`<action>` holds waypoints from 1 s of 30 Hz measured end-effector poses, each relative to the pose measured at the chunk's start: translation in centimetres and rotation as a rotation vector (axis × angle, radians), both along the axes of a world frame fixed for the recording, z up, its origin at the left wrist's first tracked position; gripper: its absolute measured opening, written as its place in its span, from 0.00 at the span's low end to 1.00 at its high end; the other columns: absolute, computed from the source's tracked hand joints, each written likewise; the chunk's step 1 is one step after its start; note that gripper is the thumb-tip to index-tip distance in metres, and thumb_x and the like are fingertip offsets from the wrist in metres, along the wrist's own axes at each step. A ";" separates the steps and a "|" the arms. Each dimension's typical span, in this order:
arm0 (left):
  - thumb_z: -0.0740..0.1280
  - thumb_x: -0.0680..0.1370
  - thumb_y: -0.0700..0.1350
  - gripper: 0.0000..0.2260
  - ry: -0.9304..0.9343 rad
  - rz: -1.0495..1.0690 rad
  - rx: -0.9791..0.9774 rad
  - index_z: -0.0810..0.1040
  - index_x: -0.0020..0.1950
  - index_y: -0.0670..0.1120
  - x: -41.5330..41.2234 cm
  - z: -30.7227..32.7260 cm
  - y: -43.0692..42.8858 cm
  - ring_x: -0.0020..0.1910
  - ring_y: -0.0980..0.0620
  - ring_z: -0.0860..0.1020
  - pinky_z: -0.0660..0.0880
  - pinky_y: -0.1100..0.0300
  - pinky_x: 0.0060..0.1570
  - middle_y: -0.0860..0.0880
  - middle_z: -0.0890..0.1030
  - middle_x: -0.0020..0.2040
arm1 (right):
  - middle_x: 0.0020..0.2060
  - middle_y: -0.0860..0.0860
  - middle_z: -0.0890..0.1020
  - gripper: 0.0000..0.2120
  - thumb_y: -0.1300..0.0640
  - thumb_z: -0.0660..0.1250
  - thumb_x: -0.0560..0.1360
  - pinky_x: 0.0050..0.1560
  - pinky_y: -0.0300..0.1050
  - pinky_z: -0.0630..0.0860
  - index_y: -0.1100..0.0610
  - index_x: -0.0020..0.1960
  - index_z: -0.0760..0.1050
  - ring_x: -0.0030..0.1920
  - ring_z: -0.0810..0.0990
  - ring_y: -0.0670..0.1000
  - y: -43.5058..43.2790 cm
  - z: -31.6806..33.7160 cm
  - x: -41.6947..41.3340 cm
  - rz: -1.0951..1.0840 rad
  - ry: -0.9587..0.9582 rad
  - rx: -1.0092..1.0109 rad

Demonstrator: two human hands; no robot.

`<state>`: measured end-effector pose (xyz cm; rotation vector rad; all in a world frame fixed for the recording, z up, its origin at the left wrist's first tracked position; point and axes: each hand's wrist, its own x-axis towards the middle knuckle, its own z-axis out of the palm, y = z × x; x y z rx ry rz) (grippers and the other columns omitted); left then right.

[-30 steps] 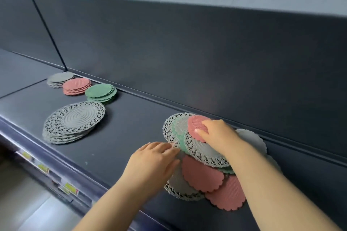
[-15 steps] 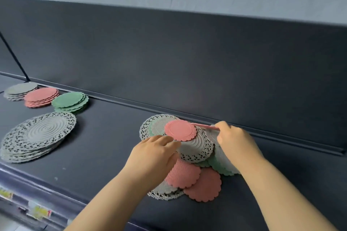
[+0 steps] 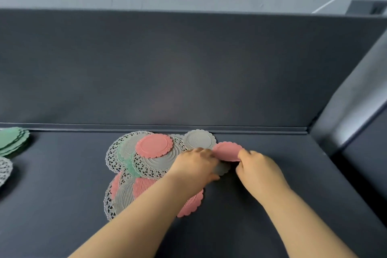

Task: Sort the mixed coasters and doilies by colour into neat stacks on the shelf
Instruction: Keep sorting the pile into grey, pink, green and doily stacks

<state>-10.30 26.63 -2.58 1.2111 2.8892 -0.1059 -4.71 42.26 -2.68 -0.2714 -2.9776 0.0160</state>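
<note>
Pink coaster lies between my hands: right hand pinches its right edge; left hand meets its left edge, grip unclear; mixed pile lies left.

Green stack — cut off left

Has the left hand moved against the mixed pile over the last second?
Yes: the left hand has crossed from the mixed pile's left edge to its right side, reaching the pink coaster.
</note>
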 end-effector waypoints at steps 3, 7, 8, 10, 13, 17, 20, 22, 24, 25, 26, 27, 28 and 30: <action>0.59 0.80 0.56 0.18 -0.004 0.033 -0.038 0.72 0.65 0.48 -0.1 -0.3 0.1 0.63 0.48 0.70 0.71 0.52 0.55 0.50 0.72 0.63 | 0.45 0.52 0.79 0.09 0.58 0.55 0.77 0.33 0.44 0.65 0.56 0.55 0.69 0.37 0.71 0.53 0.0 -0.1 -0.4 0.008 -0.008 0.004; 0.59 0.77 0.37 0.13 0.129 -0.026 -0.038 0.70 0.61 0.44 0.5 -0.4 -0.5 0.55 0.45 0.75 0.73 0.53 0.45 0.47 0.76 0.55 | 0.45 0.53 0.81 0.08 0.58 0.55 0.78 0.27 0.42 0.62 0.57 0.57 0.66 0.35 0.73 0.55 0.1 0.2 -0.7 0.014 0.022 0.036; 0.59 0.75 0.33 0.16 0.140 -0.036 -0.002 0.70 0.61 0.43 0.5 -0.3 -0.9 0.54 0.45 0.76 0.73 0.54 0.43 0.46 0.76 0.55 | 0.43 0.54 0.80 0.07 0.58 0.55 0.79 0.24 0.41 0.59 0.57 0.56 0.66 0.34 0.71 0.55 0.2 0.4 -0.7 0.012 0.038 0.025; 0.65 0.70 0.31 0.17 0.209 -0.076 0.155 0.74 0.57 0.42 0.3 0.1 -2.3 0.49 0.45 0.79 0.77 0.54 0.36 0.46 0.79 0.52 | 0.37 0.53 0.78 0.06 0.57 0.54 0.80 0.22 0.42 0.56 0.58 0.53 0.66 0.32 0.70 0.55 0.4 1.1 -0.6 -0.001 0.095 -0.031; 0.74 0.59 0.27 0.23 0.276 -0.060 0.377 0.78 0.51 0.40 0.2 1.6 -5.1 0.43 0.46 0.83 0.80 0.54 0.29 0.45 0.83 0.48 | 0.34 0.54 0.77 0.10 0.54 0.53 0.79 0.28 0.45 0.62 0.59 0.49 0.69 0.32 0.71 0.57 0.2 1.9 -0.5 0.024 0.207 -0.163; 0.70 0.67 0.28 0.17 0.334 -0.003 0.484 0.78 0.54 0.40 1.1 2.1 -10.0 0.46 0.46 0.82 0.80 0.56 0.40 0.45 0.83 0.52 | 0.35 0.51 0.76 0.06 0.55 0.59 0.77 0.31 0.46 0.67 0.56 0.49 0.71 0.33 0.72 0.54 -2.6 2.1 -0.2 0.279 0.195 -0.372; 0.60 0.75 0.40 0.07 0.304 -0.019 0.538 0.74 0.51 0.43 2.3 0.3 -12.7 0.46 0.50 0.80 0.77 0.60 0.43 0.47 0.82 0.51 | 0.35 0.50 0.76 0.04 0.55 0.57 0.77 0.30 0.47 0.65 0.54 0.50 0.69 0.31 0.71 0.52 -4.6 1.2 -0.2 0.368 0.117 -0.439; 0.59 0.73 0.41 0.08 0.285 -0.037 0.528 0.75 0.50 0.44 2.6 -1.2 -13.4 0.47 0.50 0.80 0.76 0.60 0.45 0.47 0.81 0.50 | 0.35 0.48 0.74 0.05 0.55 0.56 0.77 0.29 0.46 0.62 0.54 0.52 0.66 0.31 0.69 0.51 -5.3 0.6 -0.4 0.376 0.074 -0.425; 0.60 0.73 0.43 0.10 0.262 -0.049 0.491 0.77 0.51 0.46 2.7 -2.1 -13.4 0.51 0.49 0.80 0.79 0.58 0.44 0.48 0.81 0.51 | 0.43 0.50 0.76 0.09 0.55 0.56 0.77 0.32 0.44 0.65 0.52 0.56 0.66 0.37 0.74 0.52 -5.9 0.1 -0.8 0.362 0.022 -0.380; 0.60 0.73 0.43 0.12 0.253 -0.056 0.469 0.79 0.52 0.47 2.7 -2.4 -13.3 0.52 0.49 0.80 0.80 0.57 0.42 0.49 0.82 0.51 | 0.50 0.51 0.77 0.13 0.56 0.56 0.77 0.36 0.45 0.69 0.52 0.61 0.65 0.42 0.76 0.54 -6.0 -0.2 -1.1 0.354 -0.010 -0.356; 0.61 0.73 0.44 0.13 0.251 -0.060 0.452 0.81 0.52 0.48 2.7 -2.6 -13.2 0.52 0.50 0.80 0.80 0.58 0.40 0.50 0.82 0.52 | 0.56 0.52 0.76 0.16 0.58 0.56 0.77 0.43 0.46 0.72 0.53 0.64 0.65 0.49 0.77 0.54 -6.1 -0.5 -1.4 0.351 -0.043 -0.340; 0.61 0.73 0.43 0.13 0.253 -0.055 0.440 0.82 0.53 0.49 2.8 -2.7 -13.0 0.53 0.51 0.81 0.80 0.59 0.39 0.52 0.82 0.53 | 0.62 0.52 0.74 0.18 0.60 0.55 0.76 0.50 0.47 0.73 0.54 0.66 0.65 0.56 0.75 0.55 -6.1 -0.7 -1.6 0.351 -0.074 -0.334; 0.63 0.72 0.42 0.14 0.254 -0.049 0.442 0.83 0.54 0.49 2.8 -2.6 -12.9 0.53 0.52 0.81 0.80 0.60 0.39 0.53 0.82 0.54 | 0.66 0.51 0.71 0.18 0.61 0.55 0.77 0.57 0.47 0.71 0.55 0.66 0.66 0.62 0.72 0.54 -6.2 -0.7 -1.8 0.354 -0.095 -0.334; 0.63 0.74 0.41 0.13 0.241 -0.053 0.506 0.82 0.56 0.48 3.0 -2.4 -12.8 0.55 0.52 0.80 0.79 0.60 0.46 0.52 0.82 0.55 | 0.69 0.50 0.68 0.20 0.63 0.53 0.77 0.61 0.47 0.69 0.54 0.68 0.66 0.66 0.69 0.52 -6.2 -0.3 -1.8 0.348 -0.095 -0.346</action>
